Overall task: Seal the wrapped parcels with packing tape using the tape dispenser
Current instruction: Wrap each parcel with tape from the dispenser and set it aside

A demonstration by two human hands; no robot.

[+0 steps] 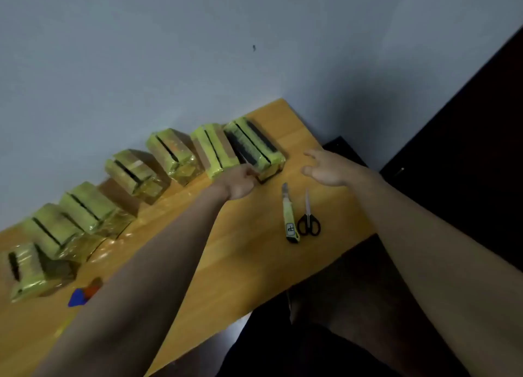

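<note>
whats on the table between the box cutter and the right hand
Nothing sits between them: in the head view only bare wooden table separates the box cutter from the right hand. The scissors lie beside the cutter.

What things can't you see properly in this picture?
- Head view: the left hand hides its own fingertips against the end parcel, so its grip is unclear.
- The blue and red thing is blurred and partly behind the left arm; can't tell what it is.
- The label on the utility knife is too small to read.
- No tape dispenser is clearly visible.
</note>
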